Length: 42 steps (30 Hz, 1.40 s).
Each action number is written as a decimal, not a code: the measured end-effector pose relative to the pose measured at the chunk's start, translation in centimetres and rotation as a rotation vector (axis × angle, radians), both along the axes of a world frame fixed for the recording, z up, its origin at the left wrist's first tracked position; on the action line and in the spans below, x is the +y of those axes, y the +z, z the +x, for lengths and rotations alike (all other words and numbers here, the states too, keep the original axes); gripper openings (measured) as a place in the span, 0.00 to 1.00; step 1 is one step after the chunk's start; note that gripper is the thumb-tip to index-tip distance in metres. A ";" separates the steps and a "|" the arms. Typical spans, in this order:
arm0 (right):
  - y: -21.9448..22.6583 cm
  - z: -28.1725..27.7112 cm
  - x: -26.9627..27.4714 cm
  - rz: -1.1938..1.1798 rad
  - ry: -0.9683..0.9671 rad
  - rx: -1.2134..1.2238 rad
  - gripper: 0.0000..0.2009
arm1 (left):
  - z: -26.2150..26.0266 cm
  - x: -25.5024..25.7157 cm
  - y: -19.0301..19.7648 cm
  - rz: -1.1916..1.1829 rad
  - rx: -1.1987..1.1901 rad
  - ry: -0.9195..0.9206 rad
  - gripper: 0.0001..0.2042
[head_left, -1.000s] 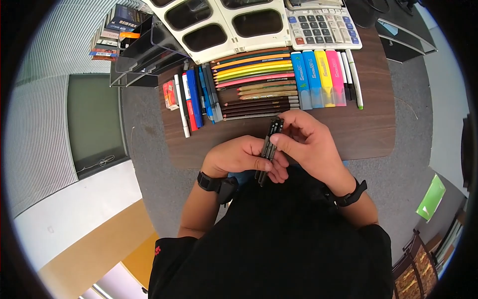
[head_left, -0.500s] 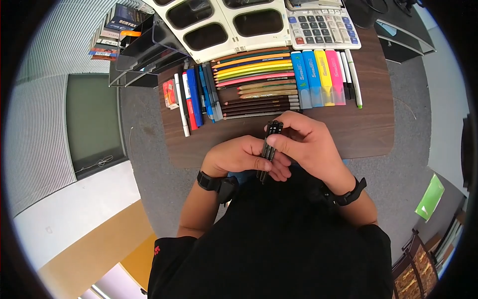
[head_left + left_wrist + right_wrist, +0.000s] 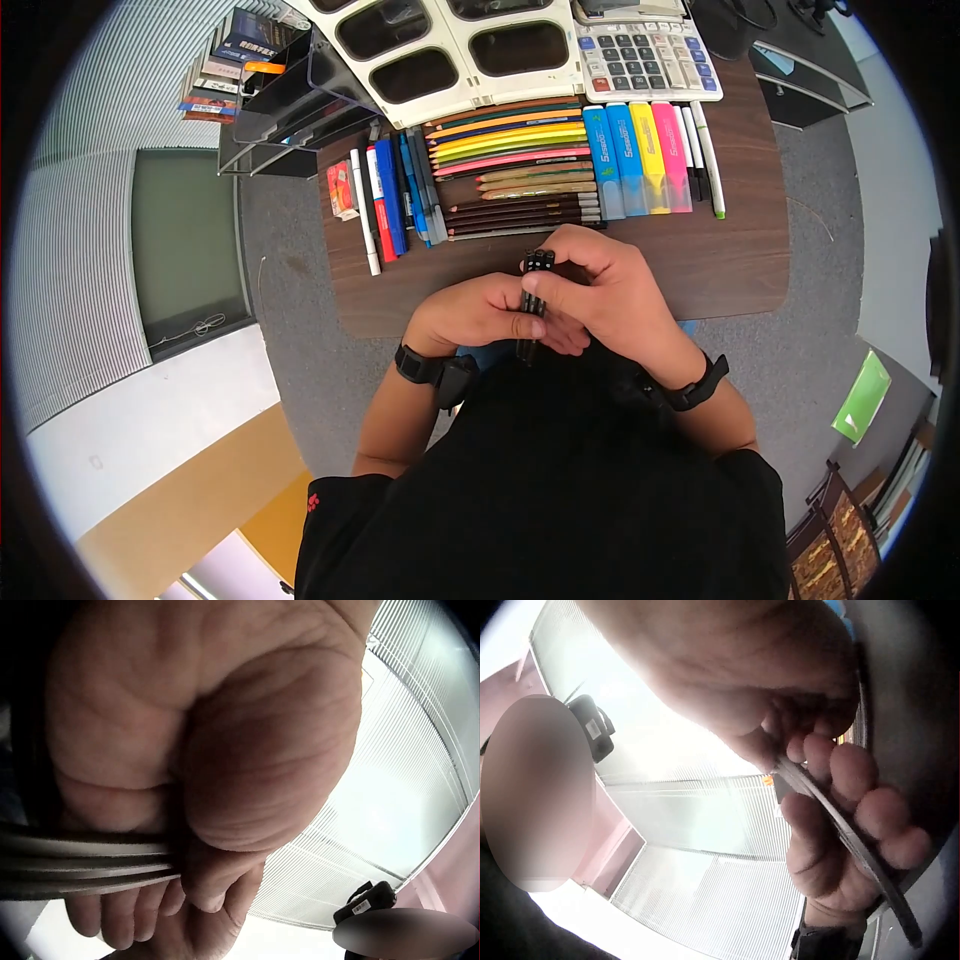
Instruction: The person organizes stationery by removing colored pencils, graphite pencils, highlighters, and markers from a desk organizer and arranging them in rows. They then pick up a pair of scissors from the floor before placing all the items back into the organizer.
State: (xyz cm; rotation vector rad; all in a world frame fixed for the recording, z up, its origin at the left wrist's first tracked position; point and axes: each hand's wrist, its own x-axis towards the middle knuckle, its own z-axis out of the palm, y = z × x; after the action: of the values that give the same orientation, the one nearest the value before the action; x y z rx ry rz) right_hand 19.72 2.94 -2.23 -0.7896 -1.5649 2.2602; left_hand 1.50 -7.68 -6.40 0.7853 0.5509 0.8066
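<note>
A bundle of slim black pens (image 3: 538, 261) is held upright-looking between both hands over the table's near edge. My right hand (image 3: 615, 295) pinches its upper end with the thumb in front and fingers behind. My left hand (image 3: 465, 312) grips it lower down, thumb laid across the barrels, and the lower ends stick out below. In the left wrist view the pens (image 3: 90, 864) lie side by side under the palm. The right wrist view has the pens (image 3: 855, 841) edge-on, running across the left hand's curled fingers.
Beyond the hands, coloured pencils (image 3: 510, 148) lie in a row on the brown table (image 3: 730, 265). Markers (image 3: 392, 195) and a small red box (image 3: 341, 190) are left of them, highlighters (image 3: 655, 150) right. A calculator (image 3: 650, 65) and a white case with dark windows (image 3: 480, 85) stand behind.
The pens' top ends have swung left, so the bundle stands straighter in the head view. My right hand has shifted left with them; the left hand stays nearly in place.
</note>
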 end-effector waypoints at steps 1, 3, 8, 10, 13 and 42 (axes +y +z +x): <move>0.0 0.0 0.1 -0.001 0.001 0.000 0.07 | 0.0 0.0 0.1 -0.006 0.005 -0.007 0.15; -0.1 0.1 0.2 0.042 0.033 0.006 0.07 | 0.0 0.0 0.1 -0.005 0.017 -0.015 0.15; -0.3 0.2 0.3 0.027 0.040 0.004 0.07 | 0.0 0.0 0.2 -0.033 -0.014 -0.033 0.14; -0.3 0.4 0.2 0.019 0.033 0.020 0.08 | 0.0 0.0 0.3 -0.066 -0.020 -0.012 0.14; -0.8 1.5 0.4 -0.032 -0.079 0.134 0.08 | -0.1 0.2 0.9 -0.035 -0.013 0.002 0.15; -0.5 7.8 1.5 0.287 -0.402 -0.158 0.04 | 0.0 -0.2 0.3 -0.085 -0.058 0.048 0.13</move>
State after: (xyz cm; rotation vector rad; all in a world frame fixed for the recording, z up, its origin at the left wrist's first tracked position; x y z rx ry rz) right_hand 27.49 4.47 -2.75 -1.1031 -1.5797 1.6829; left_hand 1.55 -7.92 -6.08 0.6704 0.5501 0.8424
